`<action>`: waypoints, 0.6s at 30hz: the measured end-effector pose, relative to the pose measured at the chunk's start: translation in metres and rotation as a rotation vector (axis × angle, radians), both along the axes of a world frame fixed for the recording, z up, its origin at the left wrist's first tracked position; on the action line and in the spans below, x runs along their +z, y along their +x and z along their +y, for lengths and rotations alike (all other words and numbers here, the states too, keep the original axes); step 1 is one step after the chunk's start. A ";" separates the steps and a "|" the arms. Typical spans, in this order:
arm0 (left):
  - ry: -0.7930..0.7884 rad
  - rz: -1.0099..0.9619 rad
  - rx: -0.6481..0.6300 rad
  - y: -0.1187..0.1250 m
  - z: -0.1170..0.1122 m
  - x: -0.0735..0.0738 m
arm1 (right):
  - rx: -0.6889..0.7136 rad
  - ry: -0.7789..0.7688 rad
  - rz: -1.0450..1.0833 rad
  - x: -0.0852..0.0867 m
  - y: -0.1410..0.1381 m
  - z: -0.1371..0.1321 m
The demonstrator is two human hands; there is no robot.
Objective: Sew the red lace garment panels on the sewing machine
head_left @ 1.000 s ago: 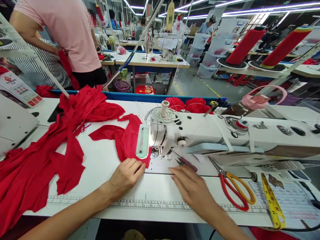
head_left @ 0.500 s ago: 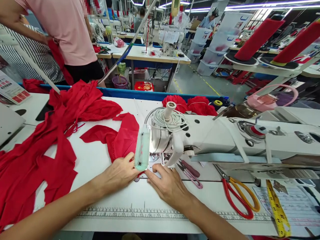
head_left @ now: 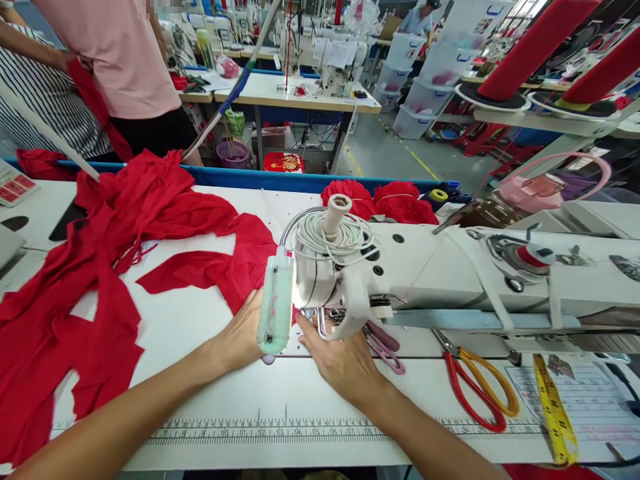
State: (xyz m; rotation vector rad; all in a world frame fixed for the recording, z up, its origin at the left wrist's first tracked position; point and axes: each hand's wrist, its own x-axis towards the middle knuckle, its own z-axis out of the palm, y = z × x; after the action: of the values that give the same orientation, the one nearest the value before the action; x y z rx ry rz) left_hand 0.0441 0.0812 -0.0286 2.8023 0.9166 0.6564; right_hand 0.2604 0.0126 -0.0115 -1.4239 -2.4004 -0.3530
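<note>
A white sewing machine (head_left: 400,257) stands in front of me, with a pale green lamp-like panel (head_left: 277,307) hanging at its head. My left hand (head_left: 245,331) rests against the near end of a red fabric piece (head_left: 250,257), left of the needle area. That panel covers most of its fingers. From the right, my right hand (head_left: 340,360) lies on the bed by the presser foot, thumb side stretched toward a small red edge of cloth. Its other fingers are partly hidden behind the machine head.
A heap of red fabric (head_left: 115,267) covers the left of the table. To the right lie small purple-handled snips (head_left: 385,350), red-and-orange scissors (head_left: 475,383) and a yellow tape measure (head_left: 555,413). Red thread cones (head_left: 537,50) stand behind. Across the aisle, a person in pink (head_left: 115,60) stands.
My left hand has shifted forward with the red piece, further behind the green panel. The right hand's fingers have moved forward behind the machine head. The whole view has tilted slightly.
</note>
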 end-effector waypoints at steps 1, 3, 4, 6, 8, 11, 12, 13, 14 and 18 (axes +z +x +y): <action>0.002 0.004 0.002 0.000 0.001 0.001 | -0.007 0.001 -0.002 0.000 0.000 0.000; 0.000 0.008 -0.003 0.001 0.002 0.004 | -0.014 0.003 0.000 -0.001 -0.001 -0.001; -0.002 0.012 -0.007 0.001 0.001 0.005 | -0.016 0.001 0.000 -0.001 -0.001 -0.001; 0.000 0.014 -0.003 0.001 -0.002 0.008 | -0.019 -0.003 0.006 -0.002 -0.001 -0.001; 0.032 0.004 -0.011 0.000 -0.007 0.011 | -0.013 0.002 0.023 -0.002 -0.001 -0.001; 0.090 -0.003 -0.024 -0.001 -0.015 0.012 | 0.009 0.012 0.070 -0.002 0.001 -0.002; 0.094 0.006 -0.024 -0.002 -0.017 0.012 | 0.016 0.015 0.096 -0.002 0.002 -0.003; 0.092 0.017 -0.016 -0.003 -0.018 0.011 | 0.017 0.018 0.127 -0.001 0.003 -0.004; 0.089 0.024 -0.014 -0.003 -0.019 0.011 | 0.013 0.024 0.160 -0.001 0.004 -0.005; 0.085 0.007 -0.030 -0.003 -0.016 0.008 | -0.002 0.063 0.251 0.000 0.005 -0.007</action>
State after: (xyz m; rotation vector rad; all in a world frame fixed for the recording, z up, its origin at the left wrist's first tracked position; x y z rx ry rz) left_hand 0.0409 0.0657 -0.0202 2.8887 0.8656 0.6980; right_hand 0.2652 0.0057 -0.0117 -1.3557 -2.1683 -0.2322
